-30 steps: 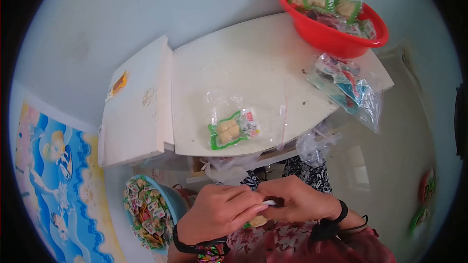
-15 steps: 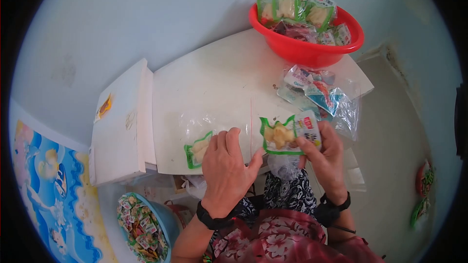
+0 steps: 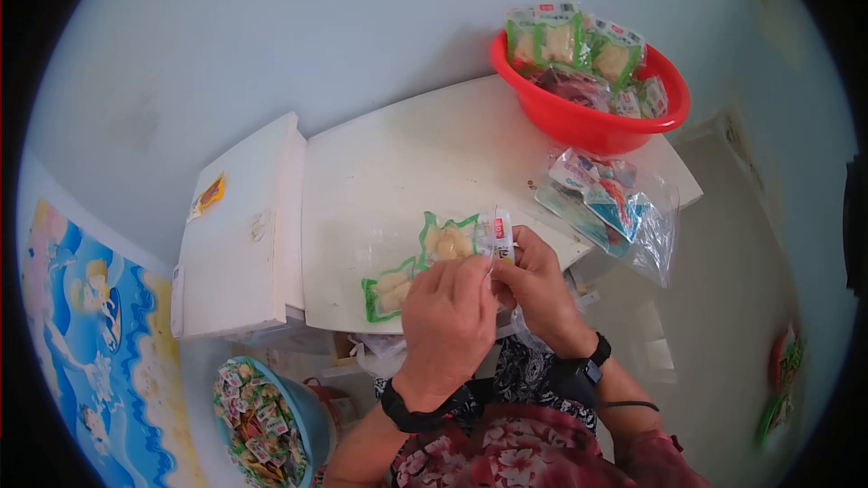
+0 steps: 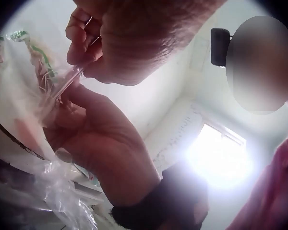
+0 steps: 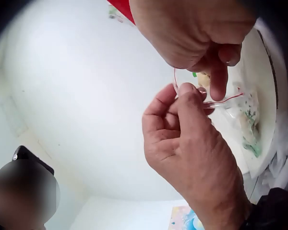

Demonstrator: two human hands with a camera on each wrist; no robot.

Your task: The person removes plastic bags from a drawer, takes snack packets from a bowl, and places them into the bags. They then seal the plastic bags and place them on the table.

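Clear plastic bag at centre frame on the white table is pinched at its red-striped mouth by left hand and right hand alike; the pinch likely serves best close to the strip, lips level, green-edged packets lying flat.

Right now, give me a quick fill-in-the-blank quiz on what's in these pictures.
The left hand and right hand both pinch the mouth of a clear ____ holding green-edged packets.
The bowl heaped with snacks on the table is ____.
The basin full of wrapped sweets is ____.
Missing words: bag, red, blue.
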